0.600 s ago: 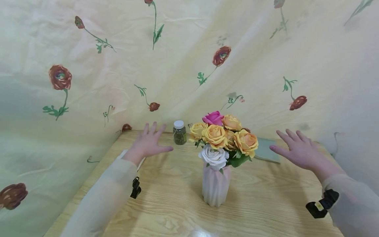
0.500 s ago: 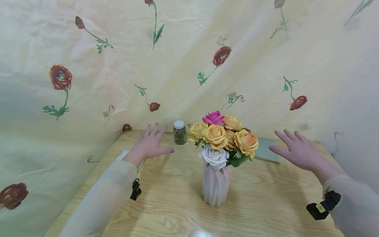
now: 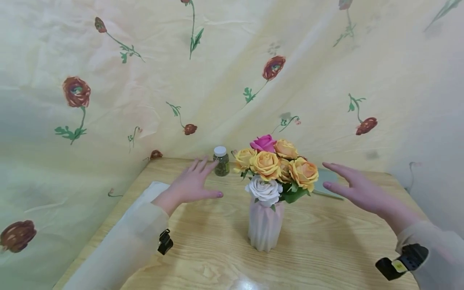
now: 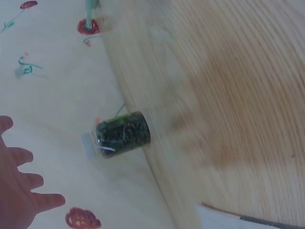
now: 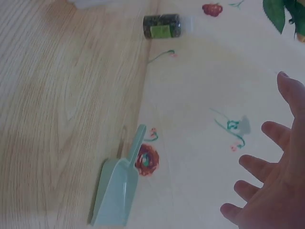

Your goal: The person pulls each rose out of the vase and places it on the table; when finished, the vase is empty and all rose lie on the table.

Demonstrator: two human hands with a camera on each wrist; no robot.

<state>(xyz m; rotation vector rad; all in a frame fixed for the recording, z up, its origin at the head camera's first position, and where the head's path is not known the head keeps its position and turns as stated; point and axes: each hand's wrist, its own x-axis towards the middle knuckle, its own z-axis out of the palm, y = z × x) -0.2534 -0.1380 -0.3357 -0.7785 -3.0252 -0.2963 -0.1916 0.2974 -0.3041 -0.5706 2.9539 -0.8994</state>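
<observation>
A pale pink fluted vase (image 3: pixel 266 227) stands on the table between my hands, filled with artificial roses (image 3: pixel 266 165) in yellow, pink and white. To its left my left hand (image 3: pixel 190 186) hovers over the table with fingers spread, holding nothing. My right hand (image 3: pixel 362 191) is raised to the right of the flowers, its fingers extended and free of anything. Both hands are apart from the vase. Behind the left fingertips sits a jar (image 3: pixel 221 164) with a white lid and dark green contents; the left wrist view shows the same jar (image 4: pixel 124 134).
A light green dustpan (image 5: pixel 116 191) lies at the back right, partly behind the flowers in the head view. Something white and flat (image 3: pixel 154 191) lies under the left forearm. Flower-printed cloth (image 3: pixel 217 80) hangs behind the wooden table (image 3: pixel 217 241).
My left hand has moved slightly right and lower, toward the vase. The right hand has shifted a little left and turned, its fingers now closer together. The vase stays in place.
</observation>
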